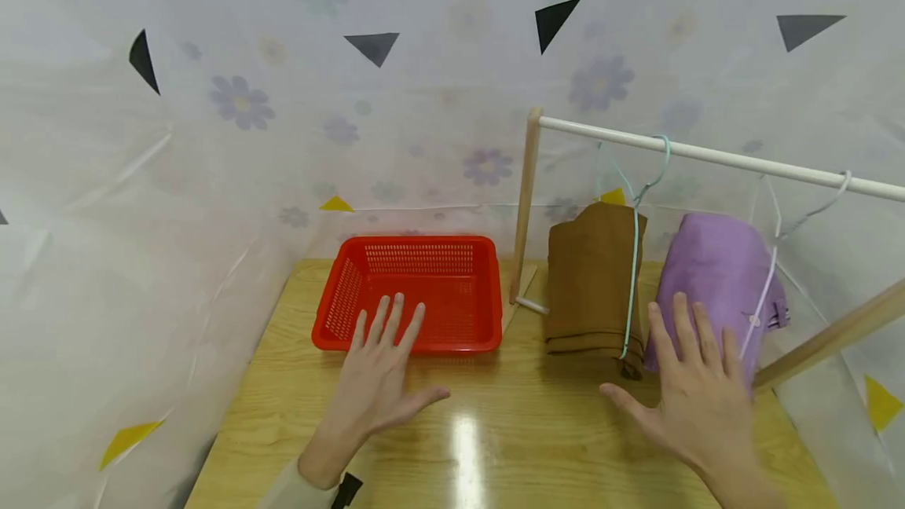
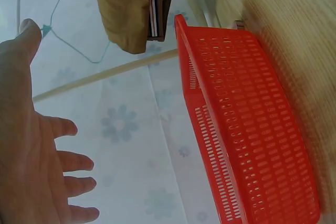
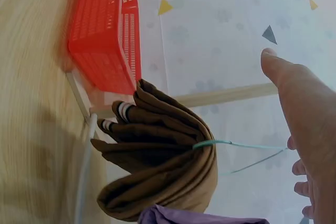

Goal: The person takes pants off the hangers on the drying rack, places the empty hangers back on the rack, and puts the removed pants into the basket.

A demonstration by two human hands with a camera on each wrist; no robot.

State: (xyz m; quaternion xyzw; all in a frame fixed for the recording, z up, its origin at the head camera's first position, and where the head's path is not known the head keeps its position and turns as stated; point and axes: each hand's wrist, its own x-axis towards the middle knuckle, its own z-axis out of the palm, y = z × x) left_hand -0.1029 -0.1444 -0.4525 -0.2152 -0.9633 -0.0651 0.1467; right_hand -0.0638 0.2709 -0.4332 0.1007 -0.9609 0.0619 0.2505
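My left hand (image 1: pixel 378 379) is held above the table with its fingers spread, in front of a red plastic basket (image 1: pixel 488 328). Inside the basket no items show in the head view. On the right, my right hand (image 1: pixel 696 407) is spread in the same way, in front of a folded purple garment (image 1: pixel 721 265). Beside that hangs a folded brown garment (image 1: pixel 590 281) with a striped band, draped over a light green hanger (image 1: pixel 634 273). The purple one hangs on a pale hanger (image 1: pixel 772 258). Neither hand holds anything.
A rack with a white rail (image 1: pixel 735 157) and wooden posts (image 1: pixel 526 210) stands on the right of the wooden table (image 1: pixel 438 454). Behind it is a pale flowered sheet (image 1: pixel 424 140) with dark and yellow triangles. A black strap end (image 1: pixel 346 489) shows by the left sleeve.
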